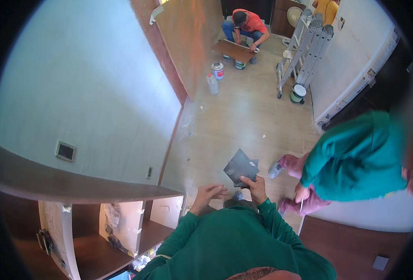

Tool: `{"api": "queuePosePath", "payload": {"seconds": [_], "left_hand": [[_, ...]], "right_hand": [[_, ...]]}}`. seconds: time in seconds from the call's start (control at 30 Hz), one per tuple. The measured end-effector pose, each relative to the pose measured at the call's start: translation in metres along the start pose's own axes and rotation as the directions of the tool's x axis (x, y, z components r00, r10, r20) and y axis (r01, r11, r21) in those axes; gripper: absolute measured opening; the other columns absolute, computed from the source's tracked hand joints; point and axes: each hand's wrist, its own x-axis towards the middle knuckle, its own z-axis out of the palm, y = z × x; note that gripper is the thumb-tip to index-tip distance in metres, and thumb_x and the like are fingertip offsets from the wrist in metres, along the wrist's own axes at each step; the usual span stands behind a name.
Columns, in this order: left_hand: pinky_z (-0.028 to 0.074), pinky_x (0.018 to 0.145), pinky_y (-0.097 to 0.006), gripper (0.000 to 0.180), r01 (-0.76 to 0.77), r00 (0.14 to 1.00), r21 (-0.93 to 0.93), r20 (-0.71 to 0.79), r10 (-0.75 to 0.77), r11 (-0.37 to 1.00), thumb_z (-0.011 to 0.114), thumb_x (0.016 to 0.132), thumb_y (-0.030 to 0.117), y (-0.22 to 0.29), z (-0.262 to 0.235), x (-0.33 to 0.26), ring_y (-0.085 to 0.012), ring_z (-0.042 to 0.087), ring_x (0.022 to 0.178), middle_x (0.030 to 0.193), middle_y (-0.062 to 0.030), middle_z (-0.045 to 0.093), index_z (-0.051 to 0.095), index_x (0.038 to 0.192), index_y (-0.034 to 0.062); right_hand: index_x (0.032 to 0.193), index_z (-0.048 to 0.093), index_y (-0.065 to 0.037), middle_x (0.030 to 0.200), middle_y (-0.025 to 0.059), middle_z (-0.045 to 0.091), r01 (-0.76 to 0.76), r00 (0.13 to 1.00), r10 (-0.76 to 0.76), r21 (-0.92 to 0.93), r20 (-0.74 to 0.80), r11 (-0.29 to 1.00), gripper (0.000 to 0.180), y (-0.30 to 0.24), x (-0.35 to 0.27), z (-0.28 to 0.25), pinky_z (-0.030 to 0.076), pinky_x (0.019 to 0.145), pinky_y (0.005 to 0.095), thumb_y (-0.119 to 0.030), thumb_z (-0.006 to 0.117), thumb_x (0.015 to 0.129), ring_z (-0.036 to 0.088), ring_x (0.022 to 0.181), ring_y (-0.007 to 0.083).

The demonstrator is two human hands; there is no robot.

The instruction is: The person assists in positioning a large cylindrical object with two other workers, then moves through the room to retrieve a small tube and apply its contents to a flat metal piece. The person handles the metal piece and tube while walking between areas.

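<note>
My right hand [256, 187] grips a small stack of dark grey sandpaper sheets [239, 166], thumb on top. Two of the square sheets lie at different angles, and a small pale mark shows near the right corner. Just to the left, my left hand [208, 197] is held in the air with its fingers stretched towards the sheets but apart from them. Nothing shows in it. Both forearms are in green sleeves.
At right stands a co-worker in a green top [355, 163], holding a thin pale stick. Farther off, a person in red [248, 23] crouches over a brown board [234, 50]. Cans, a white jug [212, 84] and a folding ladder [304, 51] stand around. Open shelving [87, 228] is at lower left.
</note>
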Motion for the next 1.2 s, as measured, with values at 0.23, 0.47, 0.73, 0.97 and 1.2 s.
{"api": "queuePosePath", "payload": {"seconds": [0.23,0.47,0.73,0.97,1.2], "left_hand": [[0.052,0.08,-0.032,0.035,0.027,0.992,-0.224,0.126,0.001,0.974,0.061,0.092,0.022,0.055,0.045,0.091,-0.0203,0.063,0.097,0.106,-0.0113,0.064,0.059,0.115,-0.0038],[0.051,0.083,-0.038,0.02,0.162,0.953,-0.115,0.275,-0.126,0.98,0.063,0.091,0.018,0.078,0.072,0.225,-0.0178,0.06,0.098,0.106,-0.0068,0.063,0.062,0.102,0.0016],[0.048,0.086,-0.039,0.027,0.314,0.835,-0.031,0.486,-0.26,0.949,0.065,0.09,0.02,0.171,0.103,0.377,-0.0208,0.061,0.095,0.1,-0.0081,0.065,0.062,0.104,-0.0025],[0.049,0.082,-0.036,0.027,0.329,0.681,0.314,0.575,-0.454,0.891,0.067,0.089,0.021,0.179,0.148,0.476,-0.0192,0.062,0.091,0.097,-0.0095,0.066,0.064,0.098,-0.0041],[0.049,0.071,-0.033,0.021,0.398,0.699,0.275,0.527,-0.484,0.875,0.075,0.082,0.017,0.171,0.236,0.543,-0.0175,0.06,0.078,0.087,-0.0069,0.064,0.064,0.087,-0.0004]], "right_hand": [[0.097,0.066,0.002,0.087,0.0053,0.067,0.094,0.992,-0.084,0.114,-0.09,0.989,0.023,-0.041,0.056,-0.001,0.05,0.063,0.028,-0.014,0.073,0.082,0.062,0.074,0.0136],[0.101,0.065,0.002,0.088,0.0035,0.067,0.032,0.984,-0.03,0.007,-0.177,0.999,0.024,-0.071,0.135,-0.039,0.05,0.066,0.0266,-0.013,0.071,0.084,0.062,0.074,0.0118],[0.093,0.069,0.002,0.08,0.0063,0.067,0.136,0.926,-0.166,-0.112,-0.339,0.984,0.024,-0.152,0.24,-0.039,0.049,0.06,0.0264,-0.017,0.074,0.081,0.061,0.068,0.0119],[0.103,0.064,0.002,0.087,0.0068,0.067,0.162,0.85,-0.1,0.076,-0.517,0.984,0.023,-0.175,0.27,-0.067,0.052,0.064,0.0274,-0.012,0.068,0.085,0.064,0.074,0.0165],[0.113,0.059,0.004,0.1,0.0094,0.065,0.232,0.871,-0.09,0.242,-0.484,0.942,0.035,-0.213,0.298,-0.154,0.054,0.074,0.0288,-0.01,0.069,0.083,0.063,0.086,0.0176]]}}
